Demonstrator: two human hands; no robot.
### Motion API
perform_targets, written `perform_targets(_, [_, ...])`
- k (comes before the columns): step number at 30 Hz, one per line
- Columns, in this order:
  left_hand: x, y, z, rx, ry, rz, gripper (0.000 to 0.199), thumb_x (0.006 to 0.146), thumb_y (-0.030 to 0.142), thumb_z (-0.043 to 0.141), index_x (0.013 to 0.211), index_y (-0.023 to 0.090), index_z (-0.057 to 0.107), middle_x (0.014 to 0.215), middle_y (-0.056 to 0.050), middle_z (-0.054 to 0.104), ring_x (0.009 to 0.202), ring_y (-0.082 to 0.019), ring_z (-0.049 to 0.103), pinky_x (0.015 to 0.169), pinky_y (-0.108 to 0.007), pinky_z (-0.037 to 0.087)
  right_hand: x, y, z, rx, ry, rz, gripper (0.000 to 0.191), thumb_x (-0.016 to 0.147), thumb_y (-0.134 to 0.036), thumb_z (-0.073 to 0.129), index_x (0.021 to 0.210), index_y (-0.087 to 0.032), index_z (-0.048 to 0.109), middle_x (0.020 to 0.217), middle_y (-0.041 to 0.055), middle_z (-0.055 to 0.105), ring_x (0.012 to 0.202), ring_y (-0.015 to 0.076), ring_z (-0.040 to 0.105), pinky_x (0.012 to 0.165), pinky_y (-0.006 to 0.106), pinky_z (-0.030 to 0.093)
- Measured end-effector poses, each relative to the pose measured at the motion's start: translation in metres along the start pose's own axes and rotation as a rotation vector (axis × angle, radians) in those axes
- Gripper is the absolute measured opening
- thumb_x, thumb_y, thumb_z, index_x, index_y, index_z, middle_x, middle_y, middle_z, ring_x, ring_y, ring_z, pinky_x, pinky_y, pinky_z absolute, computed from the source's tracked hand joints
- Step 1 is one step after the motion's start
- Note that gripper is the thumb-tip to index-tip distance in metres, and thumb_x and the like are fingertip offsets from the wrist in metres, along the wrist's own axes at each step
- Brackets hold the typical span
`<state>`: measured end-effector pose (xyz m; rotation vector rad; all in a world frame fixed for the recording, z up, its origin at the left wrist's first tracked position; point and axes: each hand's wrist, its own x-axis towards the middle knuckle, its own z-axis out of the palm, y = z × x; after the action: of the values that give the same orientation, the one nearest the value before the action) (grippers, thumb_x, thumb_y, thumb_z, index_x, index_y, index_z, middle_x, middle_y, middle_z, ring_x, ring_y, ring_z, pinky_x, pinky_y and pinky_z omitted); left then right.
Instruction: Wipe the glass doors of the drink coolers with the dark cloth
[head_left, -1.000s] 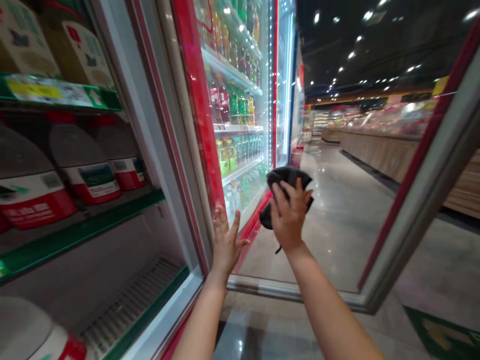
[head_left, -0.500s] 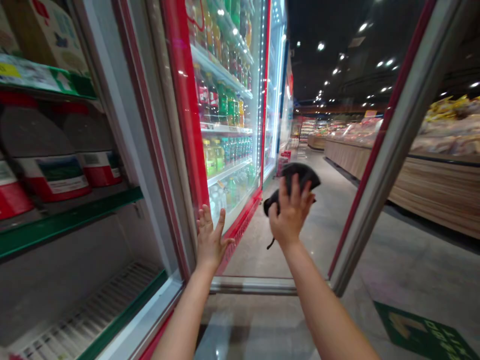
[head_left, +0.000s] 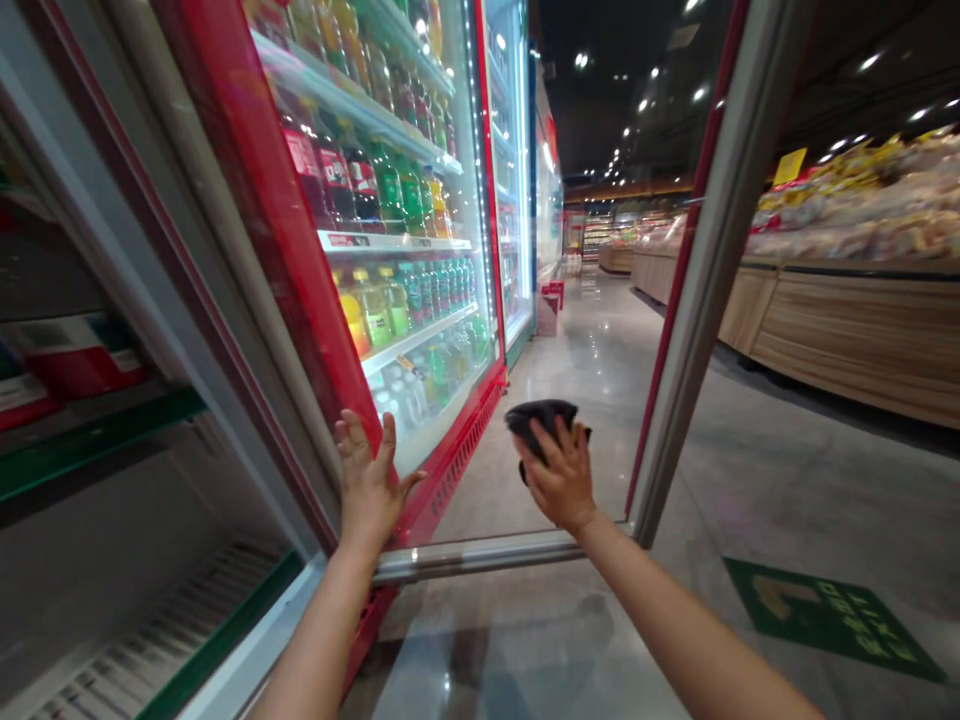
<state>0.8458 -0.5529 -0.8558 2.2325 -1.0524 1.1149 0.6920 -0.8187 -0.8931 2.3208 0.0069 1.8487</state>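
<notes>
My right hand (head_left: 561,480) presses a dark cloth (head_left: 534,414) flat against the glass of an open cooler door, low down above the door's bottom rail (head_left: 480,556). The cloth bunches out past my fingertips. My left hand (head_left: 369,495) is spread, palm toward the glass, near the door's hinge side; it holds nothing. Whether the left palm fully touches the glass, I cannot tell. Through the pane I see the neighbouring red-framed drinks cooler (head_left: 300,270).
The door's right metal frame (head_left: 686,290) slants up beside my right arm. At left, the open cooler has a green-edged shelf (head_left: 105,445) with red-labelled containers. A green floor sign (head_left: 832,615) lies lower right. Wood-sided display counters (head_left: 847,330) line the aisle.
My right hand has moved the cloth lower and a little left across the glass. My left hand stays spread near the hinge side. The view has turned right.
</notes>
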Motion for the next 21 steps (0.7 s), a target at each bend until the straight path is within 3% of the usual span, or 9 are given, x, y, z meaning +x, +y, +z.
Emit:
perform_targets(2, [0.001, -0.003, 0.0, 0.005, -0.001, 0.018, 0.125, 0.074, 0.046, 0.085, 0.164, 0.035, -0.001, 0.167, -0.015, -0.029, 0.153, -0.048, -0.015, 0.118, -0.073, 0.019, 0.017, -0.007, 0.003, 0.007, -0.076, -0.117, 0.058, 0.092, -0.019, 0.062, 0.146, -0.042, 0.055, 0.156, -0.003, 0.053, 0.155, 0.0238, 0.029, 0.131, 0.053, 0.012])
perform_targets(3, [0.002, -0.004, 0.0, 0.008, -0.002, 0.027, 0.126, 0.074, 0.046, 0.085, 0.164, 0.036, -0.002, 0.167, -0.015, -0.029, 0.153, -0.048, -0.016, 0.118, -0.073, 0.019, 0.028, -0.006, 0.003, 0.002, -0.097, -0.105, 0.058, 0.093, -0.019, 0.061, 0.146, -0.044, 0.055, 0.156, -0.0046, 0.053, 0.155, 0.0229, 0.03, 0.131, 0.052, 0.01])
perform_targets(6, [0.004, -0.005, -0.001, 0.017, -0.009, 0.045, 0.128, 0.073, 0.043, 0.086, 0.163, 0.036, -0.004, 0.167, -0.015, -0.031, 0.153, -0.048, -0.016, 0.118, -0.073, 0.018, 0.047, 0.016, -0.002, -0.02, -0.037, 0.086, 0.06, 0.093, -0.02, 0.06, 0.149, -0.041, 0.052, 0.16, -0.0008, 0.046, 0.156, 0.028, 0.027, 0.13, 0.056, 0.015])
perform_targets(9, [0.005, -0.004, -0.002, 0.016, -0.009, 0.047, 0.128, 0.073, 0.041, 0.086, 0.163, 0.035, -0.004, 0.166, -0.014, -0.032, 0.153, -0.048, -0.016, 0.119, -0.073, 0.016, 0.025, 0.033, -0.007, -0.043, 0.086, 0.208, 0.066, 0.09, -0.017, 0.058, 0.152, -0.037, 0.049, 0.164, 0.0033, 0.04, 0.156, 0.0323, 0.025, 0.126, 0.06, 0.023])
perform_targets(12, [0.004, -0.005, 0.0, 0.005, -0.007, 0.036, 0.127, 0.073, 0.041, 0.087, 0.163, 0.036, -0.002, 0.166, -0.013, -0.033, 0.152, -0.048, -0.018, 0.118, -0.074, 0.014, -0.003, 0.032, -0.011, -0.032, 0.043, 0.157, 0.069, 0.087, -0.016, 0.06, 0.152, -0.036, 0.05, 0.164, 0.0041, 0.041, 0.157, 0.033, 0.024, 0.126, 0.061, 0.022])
perform_targets(16, [0.006, -0.009, 0.002, -0.008, 0.017, 0.053, 0.12, 0.076, 0.038, 0.084, 0.163, 0.038, 0.0, 0.166, -0.011, -0.032, 0.152, -0.047, -0.018, 0.118, -0.075, 0.013, 0.014, 0.041, -0.017, -0.046, -0.094, 0.031, 0.062, 0.09, -0.018, 0.06, 0.146, -0.042, 0.055, 0.157, -0.0001, 0.051, 0.155, 0.0278, 0.029, 0.129, 0.056, 0.017])
perform_targets(19, [0.008, -0.006, 0.0, 0.009, 0.043, 0.074, 0.112, 0.083, 0.034, 0.078, 0.163, 0.036, 0.001, 0.167, -0.01, -0.031, 0.153, -0.046, -0.018, 0.118, -0.074, 0.015, 0.029, 0.058, -0.022, -0.124, -0.061, 0.145, 0.061, 0.091, -0.018, 0.059, 0.149, -0.038, 0.053, 0.161, 0.0035, 0.045, 0.155, 0.0304, 0.028, 0.126, 0.057, 0.021])
perform_targets(21, [0.008, -0.001, -0.002, 0.037, 0.057, 0.091, 0.107, 0.086, 0.029, 0.074, 0.163, 0.035, 0.002, 0.167, -0.01, -0.029, 0.154, -0.044, -0.016, 0.12, -0.072, 0.016, 0.02, 0.063, -0.022, -0.18, -0.004, 0.252, 0.063, 0.091, -0.017, 0.057, 0.152, -0.032, 0.05, 0.166, 0.0079, 0.036, 0.156, 0.0333, 0.023, 0.123, 0.059, 0.027])
